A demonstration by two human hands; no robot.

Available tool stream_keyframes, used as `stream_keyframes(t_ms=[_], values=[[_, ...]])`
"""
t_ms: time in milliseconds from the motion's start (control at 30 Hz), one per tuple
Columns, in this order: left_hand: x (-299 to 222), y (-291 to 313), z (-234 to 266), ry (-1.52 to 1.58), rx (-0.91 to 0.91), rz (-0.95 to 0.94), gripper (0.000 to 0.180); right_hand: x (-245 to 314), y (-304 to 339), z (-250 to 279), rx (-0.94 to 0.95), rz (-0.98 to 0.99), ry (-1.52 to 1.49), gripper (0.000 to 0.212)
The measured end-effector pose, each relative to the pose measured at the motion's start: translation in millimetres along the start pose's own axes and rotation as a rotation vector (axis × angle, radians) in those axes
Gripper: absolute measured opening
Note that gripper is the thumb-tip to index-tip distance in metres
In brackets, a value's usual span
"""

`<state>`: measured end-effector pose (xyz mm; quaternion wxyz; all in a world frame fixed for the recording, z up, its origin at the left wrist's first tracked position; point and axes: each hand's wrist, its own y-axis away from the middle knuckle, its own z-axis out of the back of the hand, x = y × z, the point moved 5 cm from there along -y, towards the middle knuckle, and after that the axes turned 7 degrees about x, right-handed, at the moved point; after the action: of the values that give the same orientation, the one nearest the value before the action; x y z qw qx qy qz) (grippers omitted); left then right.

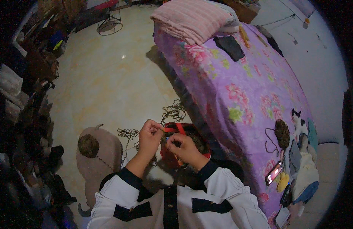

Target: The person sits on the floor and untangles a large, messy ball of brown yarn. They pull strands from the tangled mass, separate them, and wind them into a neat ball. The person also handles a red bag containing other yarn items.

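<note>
My left hand (149, 138) is closed in a pinch, with a short bit of brown yarn (162, 139) showing at its fingertips. Just to its right, my right hand (186, 149) has thumb and forefinger curled together in a ring. Whatever its fingertips hold is too small to make out. Below both hands stands a red and black bag (175, 126) with brownish material inside, partly hidden by the hands. Crinkled dark yarn (174, 111) lies in loose loops on the floor beyond and left of the hands.
At left, a brown yarn ball (88, 145) rests on a grey-brown padded seat (104, 168). The bed (218, 107) with a purple floral cover fills the right; on it are a folded pink blanket (195, 19), dark knitted piece (229, 48), yarn ball (282, 134), phone (273, 173) and cat (299, 124).
</note>
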<state>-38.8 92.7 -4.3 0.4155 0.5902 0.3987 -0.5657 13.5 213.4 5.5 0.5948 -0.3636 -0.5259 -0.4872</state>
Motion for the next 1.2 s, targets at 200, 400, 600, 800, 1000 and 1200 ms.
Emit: stream_keyframes(t_ms=[200, 400, 600, 800, 1000, 1200], values=[[8, 1, 5, 0.55, 0.051, 0.215, 0.007, 5, 0, -5, 0.052, 0.026, 0.035, 0.004], [8, 0, 11, 0.563, -0.003, 0.27, 0.011, -21, -2, 16, -0.17, 0.029, 0.03, 0.002], [15, 10, 0, 0.431, 0.085, 0.423, 0.053, -4, -5, 16, -0.175, -0.099, -1.003, 0.012], [11, 14, -16, 0.337, 0.393, 0.471, 0.073, 20, -3, 23, -0.327, 0.053, -0.225, 0.013], [8, 15, -11, 0.064, 0.356, 0.282, 0.047, 43, -3, 10, -0.152, 0.25, 0.291, 0.011], [-2, 6, -1, 0.251, 0.236, 0.194, 0.011, 16, 1, 15, -0.259, 0.044, 0.033, 0.008]])
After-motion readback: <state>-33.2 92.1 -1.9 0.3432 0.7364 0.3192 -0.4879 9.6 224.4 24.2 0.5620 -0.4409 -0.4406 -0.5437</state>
